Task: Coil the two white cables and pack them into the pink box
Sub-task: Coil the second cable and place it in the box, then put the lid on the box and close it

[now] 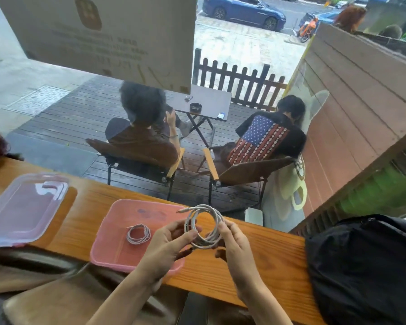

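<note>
A pink box point(108, 242) lies open on the wooden counter, and a small coiled white cable point(138, 234) rests inside it. Just right of the box, a larger white cable point(212, 213) is wound into a loop and held above the counter. My left hand point(167, 245) pinches the loop's left side. My right hand point(232, 242) grips its lower right side. One plug end sticks out at the loop's upper left.
The box's clear lid point(21, 207) lies on the counter at the left. A black bag point(366, 266) sits at the right end of the wooden counter point(267, 266). Beyond the window, two people sit on chairs on a deck.
</note>
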